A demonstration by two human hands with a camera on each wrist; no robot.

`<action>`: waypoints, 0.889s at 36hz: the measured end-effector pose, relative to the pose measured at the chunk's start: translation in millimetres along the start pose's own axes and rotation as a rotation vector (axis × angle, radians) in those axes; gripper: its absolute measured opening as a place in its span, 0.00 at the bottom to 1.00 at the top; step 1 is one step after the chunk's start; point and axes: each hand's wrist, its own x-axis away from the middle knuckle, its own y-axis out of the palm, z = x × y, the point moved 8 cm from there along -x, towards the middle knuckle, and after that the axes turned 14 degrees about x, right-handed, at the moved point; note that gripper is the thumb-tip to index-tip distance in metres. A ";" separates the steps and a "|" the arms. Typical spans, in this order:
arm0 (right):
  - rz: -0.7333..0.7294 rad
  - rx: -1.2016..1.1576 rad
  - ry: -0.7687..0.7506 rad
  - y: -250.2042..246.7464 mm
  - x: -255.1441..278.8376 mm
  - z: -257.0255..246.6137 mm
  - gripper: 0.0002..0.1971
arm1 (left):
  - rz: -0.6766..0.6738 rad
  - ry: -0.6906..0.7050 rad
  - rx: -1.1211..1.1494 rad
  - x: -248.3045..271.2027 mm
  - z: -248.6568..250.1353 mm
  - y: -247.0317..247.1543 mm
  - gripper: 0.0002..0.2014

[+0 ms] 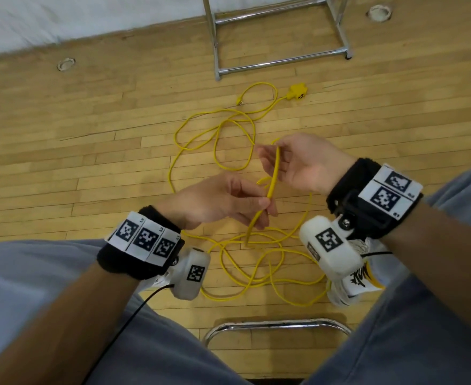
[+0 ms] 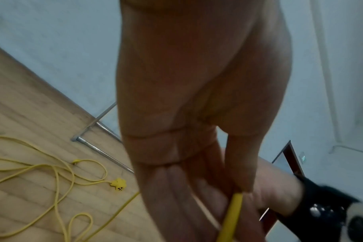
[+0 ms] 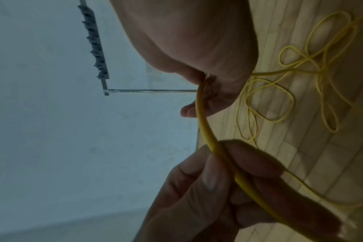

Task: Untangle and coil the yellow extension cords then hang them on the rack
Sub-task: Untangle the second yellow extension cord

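Observation:
A thin yellow extension cord (image 1: 220, 143) lies in tangled loops on the wooden floor. Its yellow socket block (image 1: 298, 91) and plug (image 1: 239, 101) rest near the rack's base (image 1: 281, 61). My left hand (image 1: 266, 204) pinches a raised stretch of the cord (image 1: 273, 179) between thumb and fingers. My right hand (image 1: 273, 152) holds the same stretch a little higher, fingers curled round it. In the right wrist view the cord (image 3: 205, 127) runs from my right hand (image 3: 209, 85) down into the left hand (image 3: 228, 176). The left wrist view shows the cord (image 2: 232, 211) at my fingertips.
The chrome rack stands at the far side by the white wall; its hook bar (image 3: 95, 49) shows in the right wrist view. More cord loops (image 1: 256, 262) lie between my feet, near a white shoe (image 1: 353, 284). A chrome chair rail (image 1: 276, 325) is below me.

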 end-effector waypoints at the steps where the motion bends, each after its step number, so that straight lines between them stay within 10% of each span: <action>1: -0.011 0.046 -0.013 1.9 0.0 0.5 0.12 | 0.002 -0.029 -0.008 -0.4 -2.8 -0.6 0.12; 11: -0.301 0.593 -0.204 41.9 29.0 7.0 0.11 | 0.495 -0.025 0.697 -4.5 -7.3 -52.7 0.17; 21: -0.491 0.918 -0.209 60.9 42.4 35.3 0.11 | 0.606 0.070 0.724 -1.3 -4.8 -74.7 0.09; 32: -0.073 0.077 -0.019 19.2 11.0 8.4 0.11 | 0.293 0.342 0.168 8.1 36.9 -35.8 0.09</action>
